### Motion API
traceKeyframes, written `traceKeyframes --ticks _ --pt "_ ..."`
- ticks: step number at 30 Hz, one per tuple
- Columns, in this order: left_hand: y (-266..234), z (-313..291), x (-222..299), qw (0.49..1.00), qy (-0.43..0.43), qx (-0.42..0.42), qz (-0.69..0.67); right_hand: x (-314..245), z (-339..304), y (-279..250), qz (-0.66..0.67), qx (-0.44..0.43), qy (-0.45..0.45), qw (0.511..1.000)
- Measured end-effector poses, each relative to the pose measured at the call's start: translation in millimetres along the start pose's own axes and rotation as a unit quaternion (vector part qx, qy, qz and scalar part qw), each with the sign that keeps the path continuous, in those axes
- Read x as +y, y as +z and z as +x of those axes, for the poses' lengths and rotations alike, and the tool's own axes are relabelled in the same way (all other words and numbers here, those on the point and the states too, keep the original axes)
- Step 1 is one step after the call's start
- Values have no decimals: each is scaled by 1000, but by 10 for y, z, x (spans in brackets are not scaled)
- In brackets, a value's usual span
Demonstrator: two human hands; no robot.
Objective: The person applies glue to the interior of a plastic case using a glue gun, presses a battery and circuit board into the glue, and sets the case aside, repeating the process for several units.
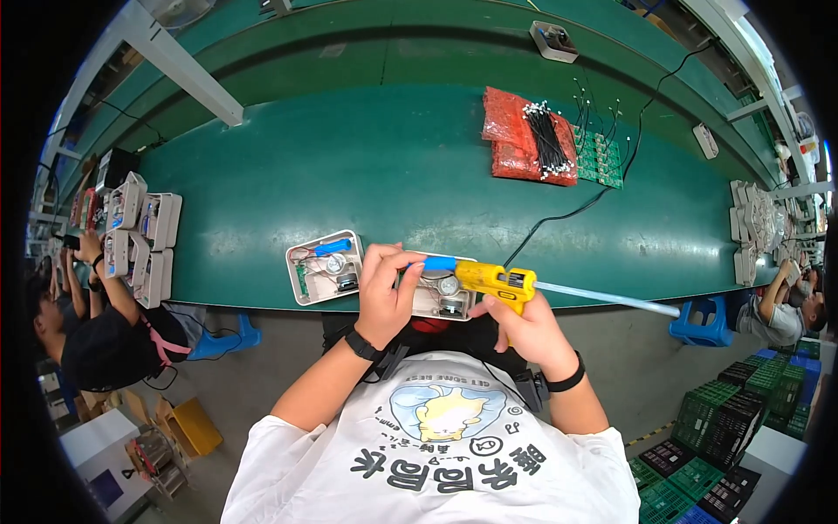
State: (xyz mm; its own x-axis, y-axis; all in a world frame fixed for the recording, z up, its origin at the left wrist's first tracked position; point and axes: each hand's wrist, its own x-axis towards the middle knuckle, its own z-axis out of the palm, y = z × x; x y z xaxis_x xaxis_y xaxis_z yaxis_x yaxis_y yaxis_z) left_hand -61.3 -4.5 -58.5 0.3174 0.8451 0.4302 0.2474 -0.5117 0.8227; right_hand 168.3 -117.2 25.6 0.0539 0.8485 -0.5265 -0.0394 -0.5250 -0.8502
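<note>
My right hand [530, 330] is wrapped round the handle of a yellow hot glue gun [489, 279], which points left. A long translucent glue stick [602, 297] sticks out of its back end. At its front is a blue cylindrical piece [440, 263]; I cannot tell whether it is the nozzle cover or a separate part. My left hand [384, 293] is closed at that blue end, and its fingers hide what they hold. Beneath lies an off-white plastic housing [426, 307] with a round part and wires inside. Beside my left hand sits a similar housing [299, 296] containing a blue cylinder [333, 248].
Red bubble-wrap packs [511, 131], a bundle of black wires [550, 144] and green circuit boards [601, 157] lie at the back right. A black cable [559, 218] crosses the green bench. Housings are stacked at the left [155, 262] and right [746, 227], near co-workers.
</note>
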Motion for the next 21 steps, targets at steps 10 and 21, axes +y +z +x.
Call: traceKeyframes --ticks 10,21 --pt "-8 36 32 999 19 -14 41 15 -117 -183 -42 48 45 997" --pt "-151 149 237 997 -10 -77 -1 19 -124 -227 -31 25 41 998"
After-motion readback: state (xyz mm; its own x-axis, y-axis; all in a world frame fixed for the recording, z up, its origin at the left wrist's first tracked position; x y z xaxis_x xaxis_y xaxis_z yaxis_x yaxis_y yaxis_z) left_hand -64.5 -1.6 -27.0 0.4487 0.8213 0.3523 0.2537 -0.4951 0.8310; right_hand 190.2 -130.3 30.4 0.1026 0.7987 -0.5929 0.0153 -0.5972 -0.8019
